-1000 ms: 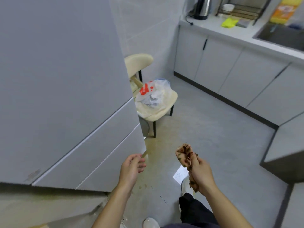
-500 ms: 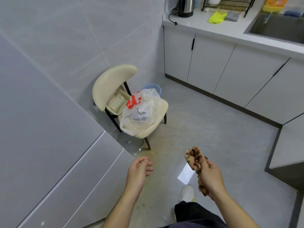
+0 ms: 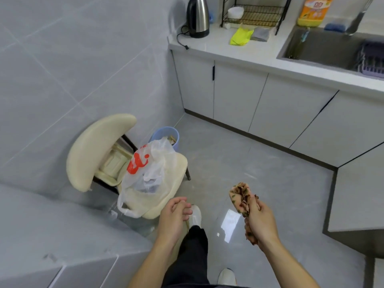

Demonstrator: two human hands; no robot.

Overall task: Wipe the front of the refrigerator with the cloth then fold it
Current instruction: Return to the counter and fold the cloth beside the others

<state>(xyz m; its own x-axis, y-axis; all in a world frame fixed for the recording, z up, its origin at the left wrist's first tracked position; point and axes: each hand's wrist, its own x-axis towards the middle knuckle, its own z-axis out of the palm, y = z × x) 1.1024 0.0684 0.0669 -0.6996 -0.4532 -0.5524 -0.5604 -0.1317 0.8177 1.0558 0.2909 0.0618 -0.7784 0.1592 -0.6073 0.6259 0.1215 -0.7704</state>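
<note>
Right hand (image 3: 259,221) grips the bunched cloth (image 3: 241,196); left hand (image 3: 174,215) curled, contents unclear.
Soft, light, limp, I reckon: I'd pinch the free end above my right hand.

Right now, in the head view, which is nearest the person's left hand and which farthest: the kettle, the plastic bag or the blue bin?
From the left hand:
1. Plastic bag, on the chair just ahead and left of the hand.
2. Blue bin, on the floor behind the chair.
3. Kettle, far off on the counter by the wall.
</note>
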